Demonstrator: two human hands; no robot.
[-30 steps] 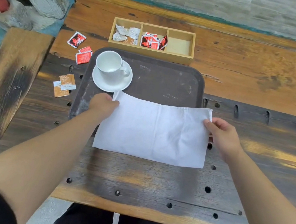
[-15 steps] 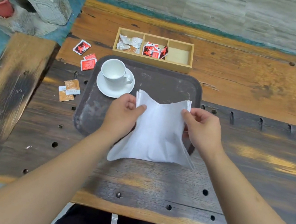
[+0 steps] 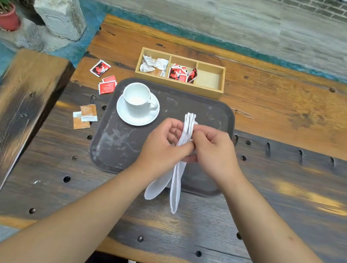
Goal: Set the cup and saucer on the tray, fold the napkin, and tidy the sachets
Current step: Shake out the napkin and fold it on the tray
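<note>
The white cloth napkin (image 3: 177,177) is hanging edge-on in soft doubled layers above the near half of the tray (image 3: 120,145), its lower loops drooping past the tray's near rim. The left hand (image 3: 161,150) and right hand (image 3: 214,153) are pressing together, fingers curled and pinching the cloth between them. The dark, scuffed, round-cornered tray is carrying the glossy white cup (image 3: 138,98) on its round saucer (image 3: 135,119) at the far left corner. Red sachets (image 3: 106,84) and brown sachets (image 3: 85,115) are lying loose on the worn wooden table (image 3: 294,196), left of the tray. Beyond, a three-compartment wooden box (image 3: 180,73) is holding white and red packets.
</note>
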